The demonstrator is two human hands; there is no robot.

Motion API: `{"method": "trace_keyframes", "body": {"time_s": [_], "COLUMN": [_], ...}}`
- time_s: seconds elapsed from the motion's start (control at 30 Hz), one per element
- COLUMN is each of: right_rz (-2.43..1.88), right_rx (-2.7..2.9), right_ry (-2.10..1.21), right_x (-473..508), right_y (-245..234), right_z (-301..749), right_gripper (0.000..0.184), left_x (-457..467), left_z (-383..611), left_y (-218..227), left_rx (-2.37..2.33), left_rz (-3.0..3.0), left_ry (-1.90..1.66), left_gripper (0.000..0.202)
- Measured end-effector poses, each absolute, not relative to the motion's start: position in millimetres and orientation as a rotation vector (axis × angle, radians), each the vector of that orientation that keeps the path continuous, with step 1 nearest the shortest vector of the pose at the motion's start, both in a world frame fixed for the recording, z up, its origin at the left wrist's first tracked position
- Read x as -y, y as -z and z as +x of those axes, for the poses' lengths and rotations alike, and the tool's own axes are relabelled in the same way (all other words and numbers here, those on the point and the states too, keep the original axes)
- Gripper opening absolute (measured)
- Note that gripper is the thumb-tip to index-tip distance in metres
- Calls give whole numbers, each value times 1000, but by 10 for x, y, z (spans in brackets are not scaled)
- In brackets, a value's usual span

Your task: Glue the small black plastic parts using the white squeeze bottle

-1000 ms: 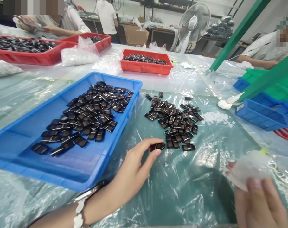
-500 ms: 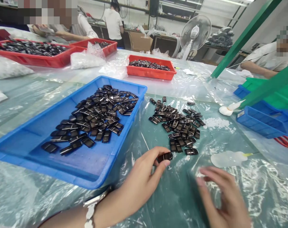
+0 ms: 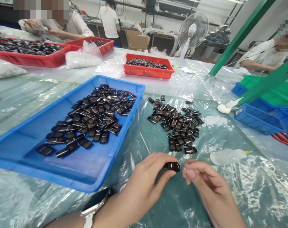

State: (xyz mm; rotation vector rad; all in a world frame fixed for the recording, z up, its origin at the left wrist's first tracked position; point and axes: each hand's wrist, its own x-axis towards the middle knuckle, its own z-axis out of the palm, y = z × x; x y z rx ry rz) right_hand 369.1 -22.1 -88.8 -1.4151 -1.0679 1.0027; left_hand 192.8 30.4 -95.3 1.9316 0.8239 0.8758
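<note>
Low in the centre of the frame, the left hand [image 3: 144, 186] pinches a small glossy black oblong plastic piece [image 3: 172, 166] between thumb and fingertips, holding it just above the clear plastic sheet that covers the green worktop [image 3: 229, 196]. The right hand [image 3: 210, 190] sits just right of it, fingers loosely curled and holding nothing, its fingertips [image 3: 190, 173] just beside the piece's right end; whether they touch it cannot be told. A metal watch band [image 3: 92, 210] circles the left wrist at the bottom edge.

Just above the hands, in the middle of the frame, lies a loose pile of the same black pieces [image 3: 177, 125] on the sheet. To its left stands a large blue plastic tray [image 3: 22, 148] holding many more of them. A translucent squeeze bottle with a yellow tip [image 3: 228, 156] lies on its side to the right of the hands, near a patch of white granules [image 3: 216, 121].

Across the upper part of the frame, red trays [image 3: 147, 70] hold dark pieces, a white standing fan [image 3: 192, 30] stands behind them, and other people in white sleeves [image 3: 262, 53] work at the upper left and upper right.
</note>
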Motion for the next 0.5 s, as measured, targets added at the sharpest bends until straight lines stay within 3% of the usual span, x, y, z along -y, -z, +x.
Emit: {"method": "trace_keyframes", "body": {"time_s": [0.23,0.5], "right_rz": [-1287,-1314], "right_rx": [951,741], "right_ry": [-1299,-1409], "right_x": [220,238], "right_y": [832,776], "right_z": [3714,3633], "right_gripper": [13,20], "left_x": [-276,-301], "left_z": [1895,1923], "left_y": [923,892], "left_rx": [-720,-666], "left_rz": [2013,2143], "left_ry": [-847,-899], "left_gripper": [25,21]}}
